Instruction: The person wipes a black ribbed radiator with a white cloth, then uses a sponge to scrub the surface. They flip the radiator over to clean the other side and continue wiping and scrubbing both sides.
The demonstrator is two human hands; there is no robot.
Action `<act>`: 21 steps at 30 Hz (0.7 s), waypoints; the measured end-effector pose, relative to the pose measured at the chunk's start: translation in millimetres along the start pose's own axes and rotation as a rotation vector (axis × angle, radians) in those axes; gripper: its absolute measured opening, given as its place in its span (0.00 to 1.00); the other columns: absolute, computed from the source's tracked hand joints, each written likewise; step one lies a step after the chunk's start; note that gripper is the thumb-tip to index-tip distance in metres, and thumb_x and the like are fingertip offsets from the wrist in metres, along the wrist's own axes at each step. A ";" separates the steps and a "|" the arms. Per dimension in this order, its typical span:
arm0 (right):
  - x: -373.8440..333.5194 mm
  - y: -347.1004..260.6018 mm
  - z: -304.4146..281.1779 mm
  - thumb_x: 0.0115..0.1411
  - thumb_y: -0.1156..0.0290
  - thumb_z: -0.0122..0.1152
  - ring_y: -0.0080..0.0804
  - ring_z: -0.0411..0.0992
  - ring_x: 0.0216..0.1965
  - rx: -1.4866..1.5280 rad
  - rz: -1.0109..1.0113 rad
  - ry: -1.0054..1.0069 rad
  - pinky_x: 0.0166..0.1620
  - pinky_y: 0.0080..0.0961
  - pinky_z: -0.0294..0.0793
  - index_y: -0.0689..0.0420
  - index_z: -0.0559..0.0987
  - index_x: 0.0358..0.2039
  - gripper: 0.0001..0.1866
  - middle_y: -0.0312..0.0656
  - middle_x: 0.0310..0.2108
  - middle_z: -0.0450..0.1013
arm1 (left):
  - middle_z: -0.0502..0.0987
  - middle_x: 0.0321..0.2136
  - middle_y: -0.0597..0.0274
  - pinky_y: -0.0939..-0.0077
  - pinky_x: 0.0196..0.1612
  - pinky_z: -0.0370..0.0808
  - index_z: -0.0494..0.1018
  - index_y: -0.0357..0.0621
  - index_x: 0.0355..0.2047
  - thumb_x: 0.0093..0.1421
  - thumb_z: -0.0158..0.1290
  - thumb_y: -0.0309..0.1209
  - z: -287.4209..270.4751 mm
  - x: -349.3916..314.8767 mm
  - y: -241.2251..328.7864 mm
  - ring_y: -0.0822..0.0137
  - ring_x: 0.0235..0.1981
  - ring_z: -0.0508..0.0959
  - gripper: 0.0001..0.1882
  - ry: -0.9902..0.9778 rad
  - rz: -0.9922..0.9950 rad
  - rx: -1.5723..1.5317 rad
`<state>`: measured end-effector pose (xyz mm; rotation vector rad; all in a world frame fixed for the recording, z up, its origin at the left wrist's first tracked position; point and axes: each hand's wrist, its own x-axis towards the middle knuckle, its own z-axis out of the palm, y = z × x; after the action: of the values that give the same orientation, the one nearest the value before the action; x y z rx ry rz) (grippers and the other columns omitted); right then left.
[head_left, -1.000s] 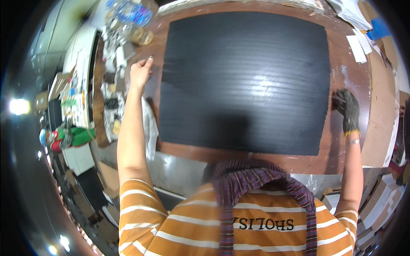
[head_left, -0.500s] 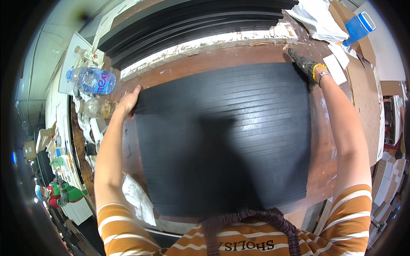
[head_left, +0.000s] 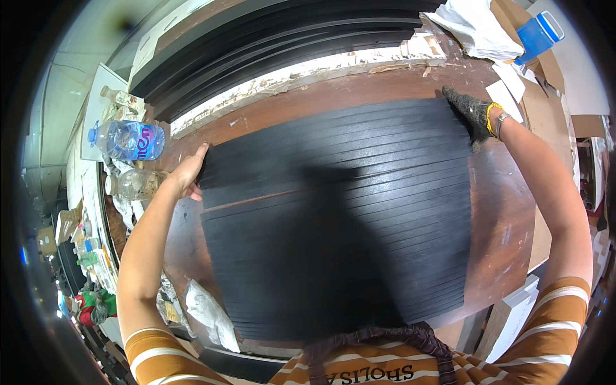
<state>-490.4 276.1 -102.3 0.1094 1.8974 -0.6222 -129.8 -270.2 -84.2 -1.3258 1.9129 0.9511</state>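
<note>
Many long black strips (head_left: 340, 256) lie side by side on a brown tabletop, forming a wide dark sheet. A narrow gap splits them into a far group (head_left: 276, 157) and a larger near group. My bare left hand (head_left: 187, 172) grips the left ends of the far group, its thumb at the far corner and its fingers nearer me. At the right ends of that group is my right hand (head_left: 471, 115), in a dark glove with a yellow cuff. Its fingers reach to the far corner and its thumb comes round the near side. My shadow covers the middle strips.
Stacked black boards (head_left: 276, 45) stand along the far side, beyond a pale, paint-crusted bar (head_left: 308, 72). Clear plastic bottles (head_left: 131, 140) stand left of my left hand. A white crumpled bag (head_left: 208, 314) lies at the near left. A blue jug (head_left: 538, 35) stands far right beside cardboard.
A gap has opened across the strips, leaving the far group apart from the near one at the left. Both hands stay at the far group's ends; the view has shifted slightly.
</note>
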 end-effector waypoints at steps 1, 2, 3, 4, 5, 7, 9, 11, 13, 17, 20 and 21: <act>4.6 7.2 -2.0 0.53 0.31 0.69 0.36 0.34 0.80 -0.013 -0.026 -0.043 0.78 0.49 0.33 0.42 0.46 0.78 0.62 0.29 0.79 0.44 | 0.79 0.44 0.36 0.42 0.38 0.83 0.70 0.40 0.61 0.62 0.30 0.77 -0.1 -0.2 -1.0 0.42 0.34 0.82 0.53 0.003 -0.009 0.022; 11.9 14.0 -4.7 0.56 0.33 0.67 0.35 0.39 0.78 -0.022 0.000 -0.010 0.77 0.46 0.37 0.43 0.50 0.77 0.57 0.31 0.78 0.47 | 0.79 0.45 0.36 0.42 0.38 0.82 0.69 0.41 0.62 0.62 0.30 0.77 -0.6 -0.3 -1.3 0.42 0.35 0.82 0.52 -0.078 -0.054 0.005; 20.9 21.1 -7.2 0.58 0.36 0.65 0.33 0.43 0.76 -0.066 -0.021 0.009 0.75 0.43 0.41 0.45 0.54 0.75 0.52 0.33 0.77 0.50 | 0.78 0.46 0.36 0.41 0.38 0.82 0.69 0.42 0.62 0.62 0.31 0.77 0.3 -1.5 -2.5 0.42 0.36 0.82 0.52 -0.133 -0.077 -0.020; 31.1 26.3 -9.3 0.61 0.38 0.62 0.32 0.47 0.75 -0.131 -0.048 0.036 0.74 0.41 0.45 0.47 0.58 0.74 0.47 0.34 0.76 0.52 | 0.78 0.47 0.36 0.41 0.38 0.82 0.69 0.43 0.63 0.62 0.31 0.77 0.3 -2.3 -2.1 0.41 0.37 0.82 0.52 -0.140 -0.111 -0.046; 38.3 32.5 -9.5 0.64 0.40 0.60 0.31 0.51 0.73 -0.235 -0.089 0.073 0.73 0.38 0.49 0.48 0.61 0.72 0.43 0.36 0.74 0.55 | 0.78 0.48 0.36 0.41 0.33 0.82 0.68 0.42 0.63 0.63 0.32 0.75 2.5 -4.2 -2.9 0.41 0.35 0.83 0.50 -0.096 -0.066 -0.084; 48.9 35.9 -4.9 0.69 0.45 0.55 0.28 0.60 0.70 -0.410 -0.161 0.176 0.70 0.32 0.56 0.52 0.69 0.69 0.34 0.39 0.72 0.61 | 0.78 0.48 0.37 0.42 0.29 0.81 0.68 0.40 0.63 0.64 0.33 0.73 6.8 -8.5 -2.1 0.41 0.34 0.84 0.49 -0.008 -0.013 -0.109; 43.9 31.2 3.0 0.72 0.42 0.46 0.28 0.63 0.68 -0.179 -0.114 0.281 0.66 0.35 0.64 0.53 0.69 0.69 0.35 0.41 0.71 0.63 | 0.79 0.48 0.37 0.47 0.23 0.79 0.67 0.36 0.63 0.66 0.36 0.67 11.9 -14.2 -0.5 0.42 0.29 0.83 0.45 0.005 0.038 -0.177; 26.3 17.6 15.6 0.72 0.37 0.41 0.34 0.62 0.69 0.010 -0.057 0.346 0.66 0.41 0.65 0.55 0.66 0.71 0.39 0.45 0.71 0.62 | 0.78 0.49 0.36 0.48 0.22 0.79 0.66 0.35 0.63 0.66 0.37 0.66 15.4 -20.1 2.1 0.41 0.29 0.83 0.45 0.075 0.025 -0.214; -7.4 4.8 19.1 0.69 0.31 0.40 0.46 0.57 0.73 0.163 -0.053 0.315 0.70 0.50 0.59 0.56 0.59 0.74 0.47 0.51 0.73 0.59 | 0.77 0.47 0.35 0.57 0.17 0.77 0.64 0.33 0.63 0.66 0.40 0.63 15.7 -24.8 5.2 0.45 0.25 0.83 0.44 0.148 0.014 -0.326; -44.0 -16.7 23.0 0.70 0.40 0.51 0.45 0.64 0.69 0.029 -0.280 0.457 0.66 0.40 0.66 0.59 0.63 0.72 0.42 0.51 0.69 0.65 | 0.75 0.38 0.41 0.67 0.11 0.75 0.62 0.30 0.59 0.65 0.46 0.61 9.4 -24.0 9.4 0.57 0.15 0.75 0.43 0.331 0.153 -0.459; -44.7 -18.0 17.1 0.67 0.47 0.61 0.49 0.68 0.62 0.576 -0.450 0.409 0.62 0.50 0.71 0.55 0.71 0.65 0.33 0.50 0.60 0.72 | 0.75 0.37 0.48 0.74 0.15 0.77 0.70 0.33 0.52 0.63 0.55 0.57 8.4 -13.3 5.2 0.61 0.18 0.77 0.36 0.403 0.340 -0.786; -41.8 -15.4 14.7 0.64 0.52 0.67 0.49 0.71 0.59 0.847 -0.491 0.325 0.61 0.48 0.73 0.56 0.74 0.62 0.31 0.50 0.55 0.75 | 0.77 0.40 0.54 0.70 0.31 0.84 0.73 0.38 0.49 0.64 0.59 0.48 10.0 -9.1 0.5 0.62 0.32 0.82 0.25 0.267 0.473 -0.979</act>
<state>-466.3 264.7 -63.6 0.3025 1.8446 -1.8115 -126.6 -257.2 -82.3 -1.5648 2.0721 2.2417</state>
